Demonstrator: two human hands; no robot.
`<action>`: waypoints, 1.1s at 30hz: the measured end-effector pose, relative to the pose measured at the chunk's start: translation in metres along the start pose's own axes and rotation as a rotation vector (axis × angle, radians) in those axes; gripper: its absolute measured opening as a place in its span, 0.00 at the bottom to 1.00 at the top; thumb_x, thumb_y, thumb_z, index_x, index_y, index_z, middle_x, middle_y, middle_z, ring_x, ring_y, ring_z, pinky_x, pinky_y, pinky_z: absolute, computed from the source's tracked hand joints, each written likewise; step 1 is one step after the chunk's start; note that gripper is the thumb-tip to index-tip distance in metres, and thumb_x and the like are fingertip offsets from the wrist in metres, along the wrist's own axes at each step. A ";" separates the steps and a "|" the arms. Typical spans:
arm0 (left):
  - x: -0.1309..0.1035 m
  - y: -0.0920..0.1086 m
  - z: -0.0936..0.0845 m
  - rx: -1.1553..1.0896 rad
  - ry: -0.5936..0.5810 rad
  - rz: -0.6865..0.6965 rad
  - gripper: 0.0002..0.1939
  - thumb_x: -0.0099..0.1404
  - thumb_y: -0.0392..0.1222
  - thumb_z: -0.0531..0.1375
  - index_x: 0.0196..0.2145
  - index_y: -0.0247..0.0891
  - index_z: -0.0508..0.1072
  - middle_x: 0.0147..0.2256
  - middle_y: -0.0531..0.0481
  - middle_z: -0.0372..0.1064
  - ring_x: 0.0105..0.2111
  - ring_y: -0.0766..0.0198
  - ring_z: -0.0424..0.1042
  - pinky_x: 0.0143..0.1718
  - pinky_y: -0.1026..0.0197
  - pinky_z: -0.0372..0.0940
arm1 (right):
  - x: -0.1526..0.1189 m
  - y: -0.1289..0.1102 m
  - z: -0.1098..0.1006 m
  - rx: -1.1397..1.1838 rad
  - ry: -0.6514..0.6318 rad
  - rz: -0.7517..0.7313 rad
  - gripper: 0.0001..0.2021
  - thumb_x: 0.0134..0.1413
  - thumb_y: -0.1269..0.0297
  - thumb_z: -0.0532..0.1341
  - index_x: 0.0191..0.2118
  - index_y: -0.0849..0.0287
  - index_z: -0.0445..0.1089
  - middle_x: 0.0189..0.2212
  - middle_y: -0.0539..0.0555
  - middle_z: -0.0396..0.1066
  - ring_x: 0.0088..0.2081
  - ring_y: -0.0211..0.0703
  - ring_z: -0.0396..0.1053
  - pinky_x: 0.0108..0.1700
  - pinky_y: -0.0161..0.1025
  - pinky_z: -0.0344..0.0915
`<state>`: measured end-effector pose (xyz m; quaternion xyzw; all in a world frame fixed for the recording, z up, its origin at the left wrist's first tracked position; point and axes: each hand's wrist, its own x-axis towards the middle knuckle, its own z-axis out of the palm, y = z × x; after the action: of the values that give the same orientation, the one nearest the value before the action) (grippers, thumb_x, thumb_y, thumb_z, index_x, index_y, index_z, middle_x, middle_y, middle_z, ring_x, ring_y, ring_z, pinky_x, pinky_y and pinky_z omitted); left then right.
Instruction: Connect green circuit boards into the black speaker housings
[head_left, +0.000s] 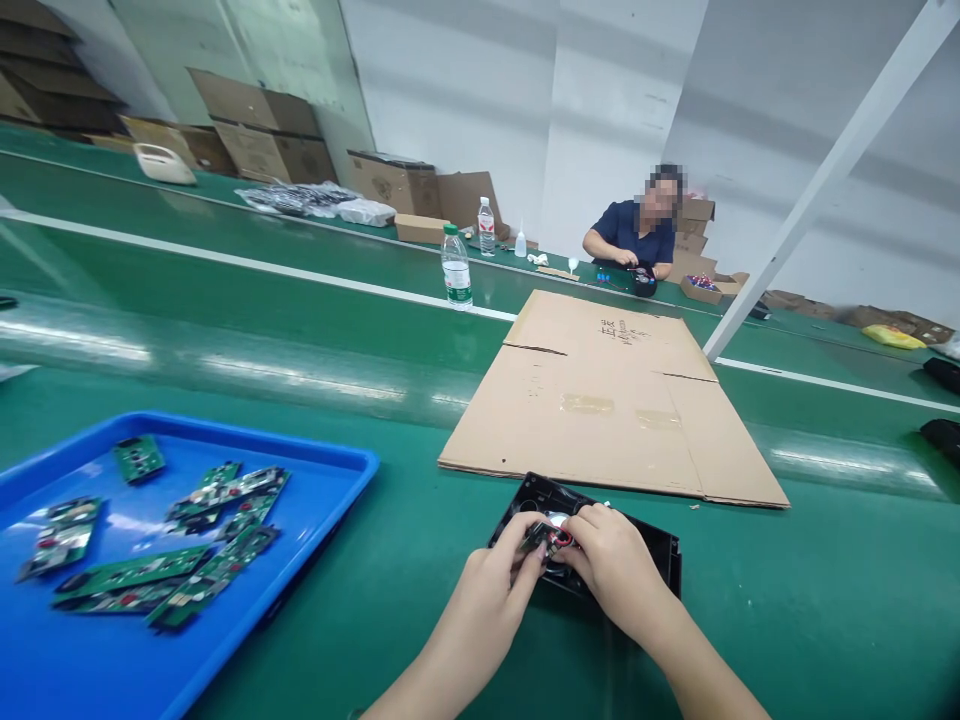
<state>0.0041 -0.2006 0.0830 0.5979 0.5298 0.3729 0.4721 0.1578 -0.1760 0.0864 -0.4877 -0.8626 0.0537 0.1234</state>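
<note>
OK, black case [661, 555] sits on the green bench [401, 580], directly under both hands, slightly tilted in view. Left hand [499, 578] comes in over its left part, thumb and fingers pinching a small dark part [535, 537]. Right hand [619, 565] is over the middle, fingers narrow and bunched at the red wires [561, 538]; can't tell how firm that grip is. Fingertips of both nearly meet above the case. Cardboard [600, 400] lies flat just beyond it. Blue tray [366, 463] with circuit boards [176, 585] is left of the hands, well apart.
</note>
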 end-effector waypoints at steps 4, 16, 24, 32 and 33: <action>0.002 0.003 -0.001 -0.038 -0.002 -0.085 0.13 0.58 0.46 0.51 0.40 0.41 0.65 0.23 0.52 0.73 0.27 0.58 0.75 0.28 0.60 0.70 | -0.005 0.013 -0.015 0.049 -0.058 0.011 0.15 0.48 0.73 0.63 0.44 0.58 0.66 0.41 0.54 0.65 0.41 0.42 0.64 0.39 0.37 0.65; 0.007 0.004 0.003 -0.218 -0.002 -0.118 0.11 0.54 0.48 0.54 0.34 0.42 0.60 0.24 0.56 0.69 0.29 0.61 0.73 0.35 0.57 0.71 | -0.007 0.029 -0.015 -0.235 -0.039 0.031 0.05 0.50 0.78 0.58 0.29 0.62 0.66 0.30 0.54 0.67 0.34 0.45 0.63 0.35 0.41 0.62; 0.010 0.001 0.010 -0.235 0.034 -0.069 0.11 0.56 0.46 0.53 0.36 0.41 0.60 0.32 0.49 0.73 0.33 0.59 0.74 0.38 0.56 0.70 | -0.003 0.019 -0.015 0.772 0.001 0.368 0.10 0.44 0.77 0.59 0.33 0.58 0.63 0.27 0.48 0.71 0.30 0.38 0.68 0.33 0.34 0.61; 0.012 0.000 0.010 -0.241 0.062 -0.068 0.10 0.57 0.46 0.53 0.36 0.40 0.61 0.34 0.48 0.74 0.36 0.57 0.74 0.38 0.56 0.70 | 0.003 0.018 0.008 1.152 -0.040 0.537 0.12 0.31 0.67 0.67 0.26 0.59 0.63 0.19 0.47 0.70 0.23 0.37 0.66 0.29 0.34 0.60; 0.012 0.000 0.010 -0.240 0.066 -0.071 0.10 0.57 0.46 0.53 0.36 0.40 0.61 0.34 0.48 0.74 0.36 0.57 0.74 0.38 0.56 0.70 | 0.003 0.017 0.007 1.135 -0.039 0.535 0.11 0.32 0.67 0.66 0.25 0.59 0.63 0.19 0.47 0.69 0.23 0.37 0.66 0.29 0.34 0.60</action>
<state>0.0152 -0.1900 0.0795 0.5055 0.5172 0.4361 0.5355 0.1690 -0.1644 0.0765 -0.5443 -0.5498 0.5412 0.3295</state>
